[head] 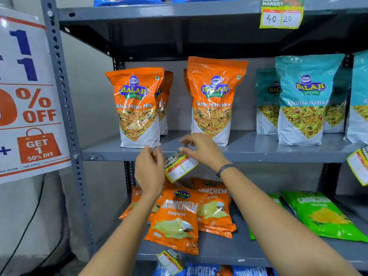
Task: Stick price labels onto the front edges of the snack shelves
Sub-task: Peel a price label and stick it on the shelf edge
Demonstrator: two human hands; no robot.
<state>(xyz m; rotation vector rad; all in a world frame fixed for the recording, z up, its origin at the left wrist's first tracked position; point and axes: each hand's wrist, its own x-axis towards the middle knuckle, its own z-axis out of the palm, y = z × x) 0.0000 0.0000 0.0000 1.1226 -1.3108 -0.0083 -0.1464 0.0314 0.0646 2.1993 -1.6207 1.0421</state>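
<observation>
A yellow-edged price label (180,166) with red and white boxes hangs tilted at the front edge of the middle grey shelf (111,155), below two orange Tikha Mitha Mix bags (137,108). My right hand (201,149) pinches the label's top corner against the shelf edge. My left hand (150,170) is just left of the label, fingers apart and slightly blurred, holding nothing I can see. Other labels are stuck on the top shelf edge (281,16), at the right end of the middle shelf (358,166) and on the lower shelf edge (171,260).
Teal Khatta Mitha bags (304,100) stand on the middle shelf's right. Orange Crunchem packs (177,218) and green packs (322,214) lie on the lower shelf. A perforated grey upright (65,108) and a discount poster (27,100) are at the left.
</observation>
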